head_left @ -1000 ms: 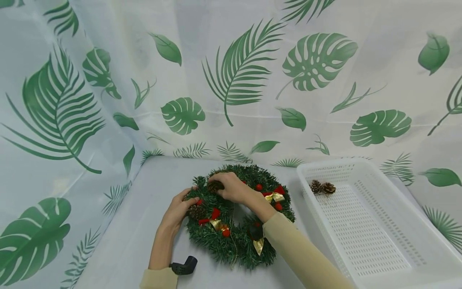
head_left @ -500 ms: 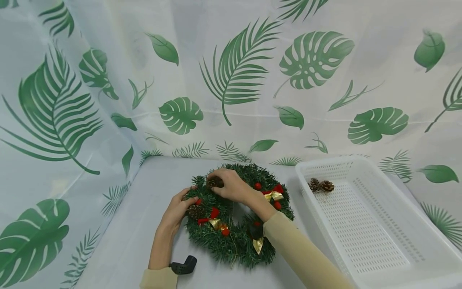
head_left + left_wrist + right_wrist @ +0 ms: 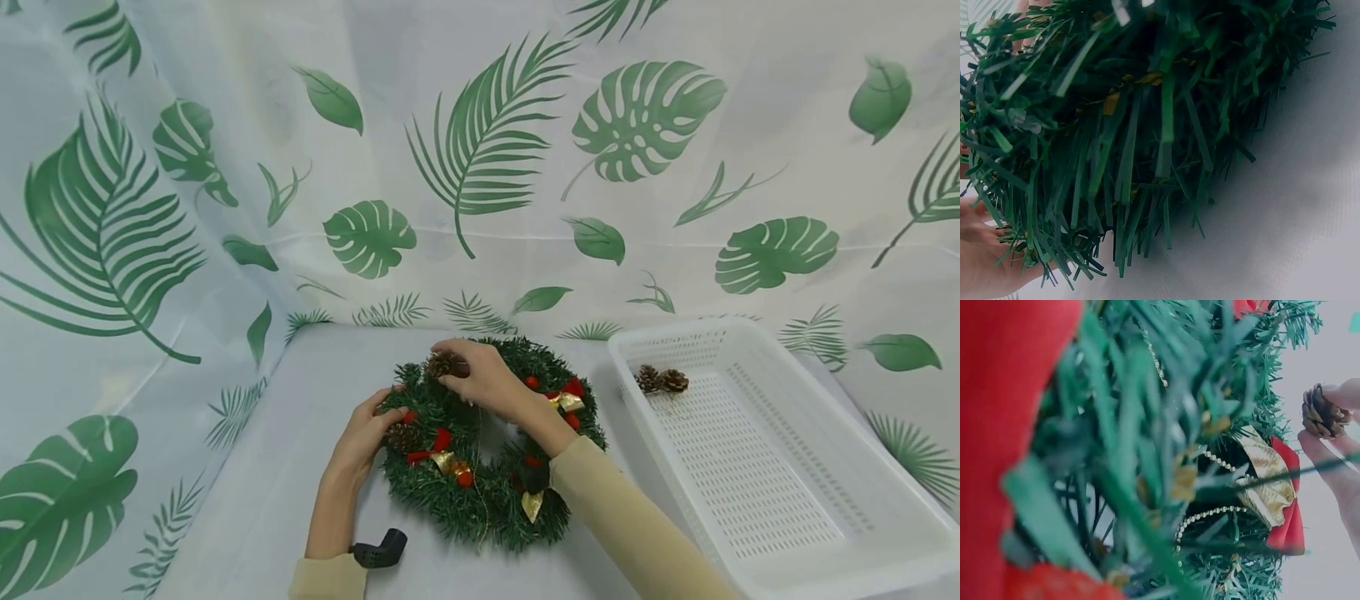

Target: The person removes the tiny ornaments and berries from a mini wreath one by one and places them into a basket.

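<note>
A green wreath [image 3: 442, 504] with red berries, red and gold bows and a pine cone [image 3: 402, 437] lies flat in the head view. At its left side my left hand [image 3: 362, 442] grips the rim, thumb on top beside a red berry; the other fingertips are hidden in the greenery. Over the wreath's upper left part, my right hand [image 3: 491, 385] pinches another pine cone [image 3: 444, 364]. In the right wrist view this cone [image 3: 1324, 412] sits between thumb and fingers, beyond a gold and red bow [image 3: 1266, 475]. Green strands [image 3: 1141, 137] fill most of the left wrist view.
A white perforated basket [image 3: 750, 467] stands on the right, with two pine cones [image 3: 660, 380] near its back left corner. A small black object [image 3: 380, 550] is beside the left sleeve. Leaf-printed sheeting surrounds the table [image 3: 255, 500].
My right hand has risen slightly with its pine cone, and more of the thumb shows. My left hand keeps its hold on the wreath. The head view has shifted a little.
</note>
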`<state>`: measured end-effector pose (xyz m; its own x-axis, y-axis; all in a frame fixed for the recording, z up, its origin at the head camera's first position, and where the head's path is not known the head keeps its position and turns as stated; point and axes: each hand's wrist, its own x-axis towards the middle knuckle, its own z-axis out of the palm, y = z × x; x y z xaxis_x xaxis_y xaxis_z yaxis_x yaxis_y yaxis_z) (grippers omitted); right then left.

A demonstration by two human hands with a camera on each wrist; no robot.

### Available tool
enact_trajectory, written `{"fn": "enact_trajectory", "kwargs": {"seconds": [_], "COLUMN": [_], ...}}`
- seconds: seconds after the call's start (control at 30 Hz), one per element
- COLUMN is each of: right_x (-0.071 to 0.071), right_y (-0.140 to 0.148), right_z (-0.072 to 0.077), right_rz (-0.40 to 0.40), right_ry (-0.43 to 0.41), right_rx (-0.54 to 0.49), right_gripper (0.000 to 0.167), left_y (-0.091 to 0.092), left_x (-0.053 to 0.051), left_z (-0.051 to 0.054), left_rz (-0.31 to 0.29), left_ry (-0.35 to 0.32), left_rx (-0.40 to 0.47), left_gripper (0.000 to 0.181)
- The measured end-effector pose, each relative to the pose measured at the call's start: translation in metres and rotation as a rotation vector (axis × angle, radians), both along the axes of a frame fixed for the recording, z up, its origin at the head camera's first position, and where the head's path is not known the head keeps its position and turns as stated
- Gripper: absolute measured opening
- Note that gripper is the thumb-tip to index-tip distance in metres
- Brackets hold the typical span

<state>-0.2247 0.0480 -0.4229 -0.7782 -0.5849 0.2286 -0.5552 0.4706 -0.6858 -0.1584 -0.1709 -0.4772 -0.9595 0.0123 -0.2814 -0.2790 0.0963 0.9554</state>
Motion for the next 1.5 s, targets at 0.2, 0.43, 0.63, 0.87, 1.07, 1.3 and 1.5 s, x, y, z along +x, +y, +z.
{"fn": "enact_trajectory", "kwargs": {"seconds": [0.2, 0.43, 0.63, 0.87, 1.07, 1.3, 1.5], "right_x": [-0.002, -0.007, -0.006, -0.003, 0.000, 0.000, 0.001], "right_y": [0.009, 0.020, 0.027, 0.030, 0.037, 0.051, 0.066], "right_z": [-0.001, 0.007, 0.013, 0.013, 0.013, 0.018, 0.023], "right_rz": [0.022, -0.033, -0.068, -0.072, -0.065, -0.088, -0.118], "right_ry": [0.008, -0.119, -0.293, -0.281, -0.291, -0.270, -0.233], "right_rx": [-0.060, -0.073, -0.145, -0.131, -0.112, -0.057, -0.037], "right_gripper": [0.036, 0.036, 0.045, 0.046, 0.048, 0.046, 0.048], "left_y": [0.001, 0.004, 0.004, 0.003, 0.000, -0.001, 0.001], "left_x": [-0.001, -0.006, -0.006, -0.005, 0.000, 0.002, 0.001], "left_z": [0.001, 0.007, 0.007, 0.004, 0.002, 0.003, 0.003], "left_rz": [-0.014, -0.017, -0.020, -0.019, -0.018, -0.009, -0.015], "left_ry": [0.003, 0.002, 0.004, -0.008, -0.014, -0.020, -0.017], "left_rx": [-0.007, -0.013, -0.018, -0.015, -0.011, -0.017, -0.017], "left_gripper": [0.059, 0.067, 0.069, 0.069, 0.066, 0.071, 0.071]}}
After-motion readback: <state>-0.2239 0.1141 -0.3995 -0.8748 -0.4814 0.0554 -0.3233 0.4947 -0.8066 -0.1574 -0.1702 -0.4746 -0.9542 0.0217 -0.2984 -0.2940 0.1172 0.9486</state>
